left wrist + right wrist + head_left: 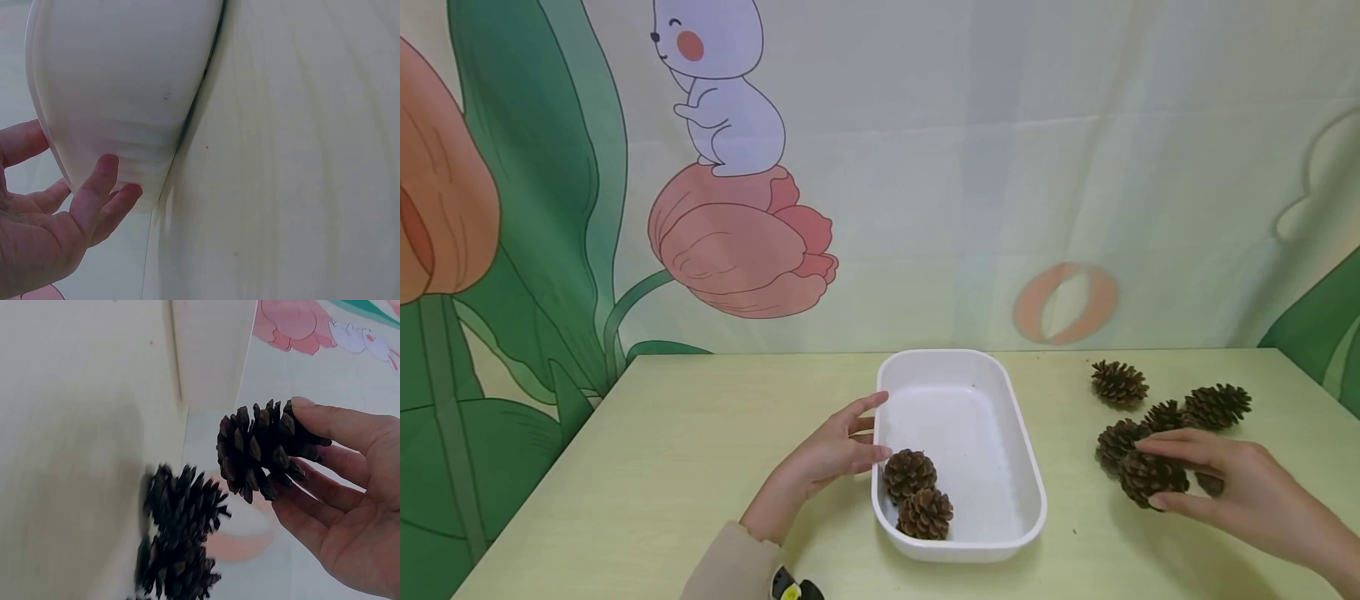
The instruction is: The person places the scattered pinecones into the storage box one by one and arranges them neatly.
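A white tray stands mid-table with two pinecones lying at its near left end, one pinecone behind the other pinecone. My left hand grips the tray's left rim. In the left wrist view, fingertips press against the outer wall of the tray. Over on the right, my right hand holds a brown pinecone between thumb and fingers. The right wrist view shows this pinecone raised off the table, apart from the ones near it.
Several loose pinecones lie on the right of the pale table, among them one pinecone at the back and another pinecone further right. A printed cloth hangs along the table's back edge.
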Available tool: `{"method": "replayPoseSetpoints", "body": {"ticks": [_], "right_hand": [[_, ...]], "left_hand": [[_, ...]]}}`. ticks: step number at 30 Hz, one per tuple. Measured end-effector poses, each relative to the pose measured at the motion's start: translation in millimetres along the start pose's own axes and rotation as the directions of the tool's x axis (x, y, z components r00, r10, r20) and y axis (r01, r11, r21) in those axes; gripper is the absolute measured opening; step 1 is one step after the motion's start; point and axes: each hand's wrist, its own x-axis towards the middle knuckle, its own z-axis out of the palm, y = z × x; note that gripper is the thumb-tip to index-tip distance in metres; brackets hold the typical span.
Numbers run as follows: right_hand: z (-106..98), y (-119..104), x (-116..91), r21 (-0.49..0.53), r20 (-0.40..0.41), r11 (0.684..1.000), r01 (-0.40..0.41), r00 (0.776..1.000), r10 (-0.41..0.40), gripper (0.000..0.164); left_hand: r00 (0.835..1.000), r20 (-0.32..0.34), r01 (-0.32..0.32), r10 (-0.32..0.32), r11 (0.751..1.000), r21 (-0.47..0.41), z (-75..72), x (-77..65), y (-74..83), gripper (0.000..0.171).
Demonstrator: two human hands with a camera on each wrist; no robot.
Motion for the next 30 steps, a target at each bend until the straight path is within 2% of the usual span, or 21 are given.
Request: {"method": "replayPoseSetpoints", "body": {"ticks": [4,12,22,30], "right_hand": [[-1.2,-9.2,10.0,0.068,-0.006,0.997,0.041,0.999,-0.041,0.05],[-0.6,-27.7,26.7,0.09,-0.027,0.989,0.119,0.993,-0.117,0.048],[-2.6,-43.0,44.4,0.147,-0.012,0.984,0.104,0.995,-0.104,0.047],[2.2,-58.6,57.8,0.179,-0.032,0.97,0.167,0.986,-0.164,0.046]], "left_hand": [[1.0,-0.006,0.002,-0.002,1.0,0.002,-0.7,0.3,-1.0,0.073],[1.0,-0.006,0.002,-0.002,1.0,0.0,-1.2,-0.1,-0.6,0.073],[1.0,0.008,-0.005,0.005,1.0,0.007,-1.6,1.3,-1.1,0.072],[1.0,0.002,0.006,-0.006,1.0,-0.001,-1.5,1.3,-1.0,0.072]]}}
